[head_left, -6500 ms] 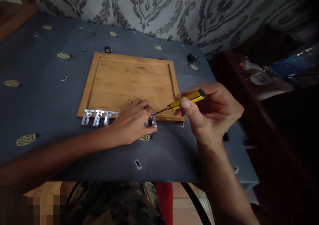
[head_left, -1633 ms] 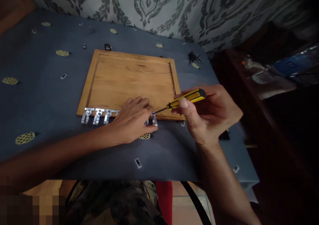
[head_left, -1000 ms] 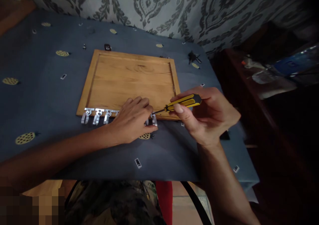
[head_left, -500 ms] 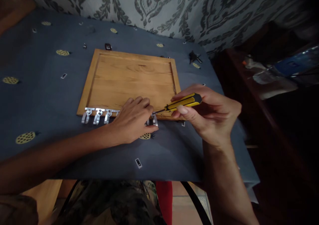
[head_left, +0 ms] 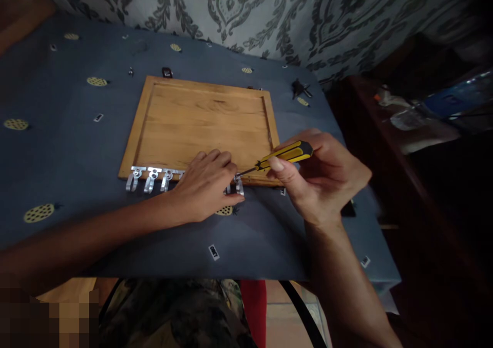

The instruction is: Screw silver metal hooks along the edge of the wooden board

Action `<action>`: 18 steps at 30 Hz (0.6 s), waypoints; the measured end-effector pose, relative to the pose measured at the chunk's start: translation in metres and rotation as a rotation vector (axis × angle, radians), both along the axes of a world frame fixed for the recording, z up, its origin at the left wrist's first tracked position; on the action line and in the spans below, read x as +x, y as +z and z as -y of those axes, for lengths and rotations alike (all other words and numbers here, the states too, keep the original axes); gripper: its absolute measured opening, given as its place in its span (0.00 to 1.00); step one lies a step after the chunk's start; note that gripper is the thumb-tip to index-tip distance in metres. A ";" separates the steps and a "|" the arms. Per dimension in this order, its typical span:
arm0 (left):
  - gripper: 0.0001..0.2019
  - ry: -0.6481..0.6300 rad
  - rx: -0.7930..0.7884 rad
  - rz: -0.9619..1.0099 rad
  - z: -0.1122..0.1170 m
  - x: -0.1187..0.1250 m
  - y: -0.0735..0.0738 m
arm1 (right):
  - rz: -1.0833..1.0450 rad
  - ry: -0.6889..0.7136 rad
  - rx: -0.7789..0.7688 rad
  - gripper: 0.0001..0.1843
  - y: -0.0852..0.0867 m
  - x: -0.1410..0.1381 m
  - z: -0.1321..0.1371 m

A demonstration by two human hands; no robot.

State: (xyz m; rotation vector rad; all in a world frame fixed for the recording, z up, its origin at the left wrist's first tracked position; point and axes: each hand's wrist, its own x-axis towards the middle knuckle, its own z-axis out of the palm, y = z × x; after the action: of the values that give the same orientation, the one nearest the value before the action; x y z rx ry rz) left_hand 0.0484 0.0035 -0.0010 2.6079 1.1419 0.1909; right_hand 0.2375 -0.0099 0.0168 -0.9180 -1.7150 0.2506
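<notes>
A wooden board (head_left: 204,117) with a raised frame lies flat on the table. Along its near edge runs a metal hook rail (head_left: 153,173), its silver hooks hanging past the edge. My left hand (head_left: 206,184) covers the middle of the rail, fingers bent over the board and thumb below the edge, pressing the rail down. In my right hand (head_left: 319,176) is a yellow and black screwdriver (head_left: 285,155), its handle pinched between thumb and fingers. The screwdriver's tip meets the rail near its right end, beside my left fingers; the screw head there is too small to make out.
A blue-grey cloth with pineapple prints covers the table (head_left: 69,148). Behind the board lie a small black object (head_left: 167,72) and a tiny metal piece (head_left: 131,71). A black clamp-like item (head_left: 300,89) sits at the back right. Dark furniture (head_left: 404,158) stands to the right.
My right hand has turned around the screwdriver handle, with the thumb shifted up and the wrist a little to the left. My left hand and the board stay in place.
</notes>
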 end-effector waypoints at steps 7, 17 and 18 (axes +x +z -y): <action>0.16 -0.006 0.043 0.019 -0.001 -0.002 -0.003 | -0.138 -0.167 0.098 0.10 -0.001 -0.001 0.002; 0.16 -0.001 0.025 0.027 0.000 -0.001 -0.002 | -0.036 -0.113 -0.030 0.12 -0.005 0.002 0.001; 0.16 -0.003 0.028 0.029 0.000 -0.001 -0.003 | -0.033 -0.113 -0.028 0.12 -0.005 0.002 0.001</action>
State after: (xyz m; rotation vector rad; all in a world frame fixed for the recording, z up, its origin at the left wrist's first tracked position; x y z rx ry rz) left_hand 0.0475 0.0037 -0.0036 2.6222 1.1340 0.2458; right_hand 0.2395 -0.0111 0.0114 -1.0224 -1.6273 0.2136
